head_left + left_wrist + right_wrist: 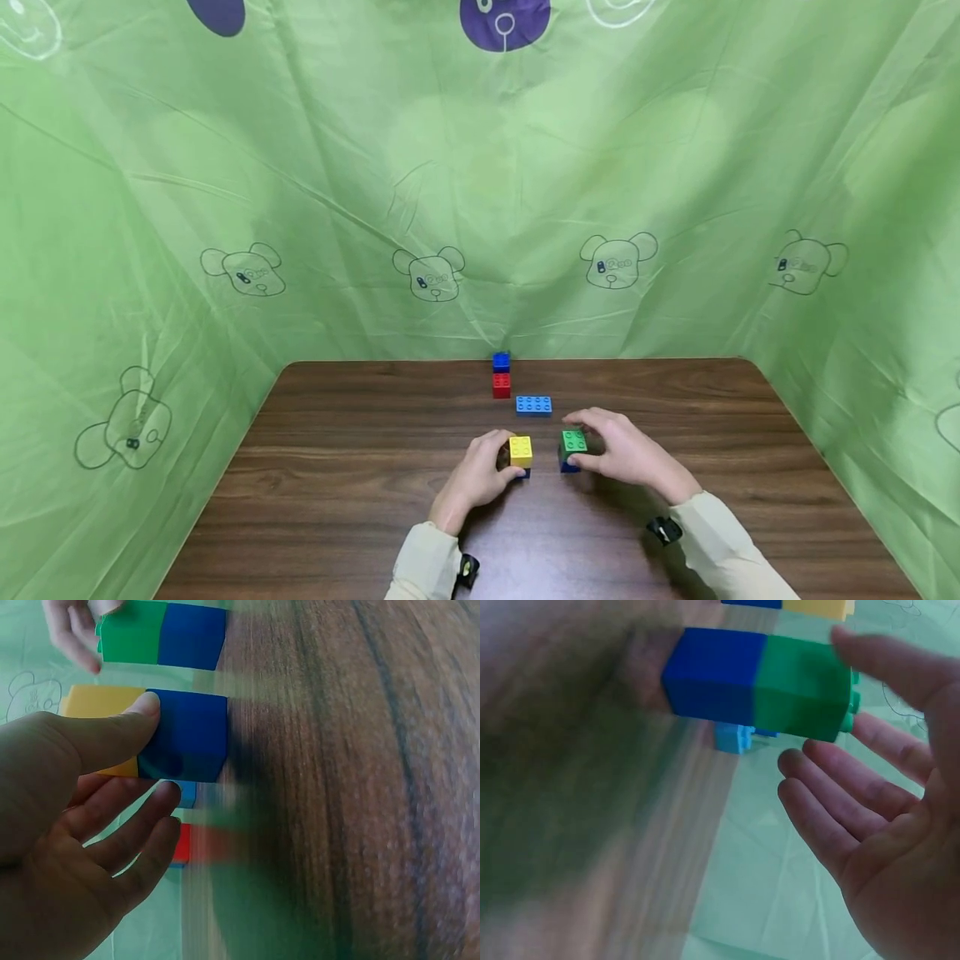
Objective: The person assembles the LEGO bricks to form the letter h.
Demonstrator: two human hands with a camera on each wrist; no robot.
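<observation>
My left hand point(478, 469) pinches a small stack on the table, a yellow brick point(521, 451) on top of a dark blue brick point(191, 735). In the left wrist view its thumb lies across the side, near the seam between the two colours; the index fingertip is hidden behind the stack. To the right stands a second stack, a green brick point(573, 441) on a dark blue brick point(714, 675). Around its top my right hand point(628, 450) is spread, the thumb overlapping the green brick's edge and the other fingers apart from it in the right wrist view.
Beyond the hands lies a light blue, longer brick point(534, 406). Behind it to the left are a red brick point(501, 386) and a blue brick point(501, 362) near the far edge. Green cloth point(480, 192) walls in the brown wooden table point(337, 492) at the back and sides.
</observation>
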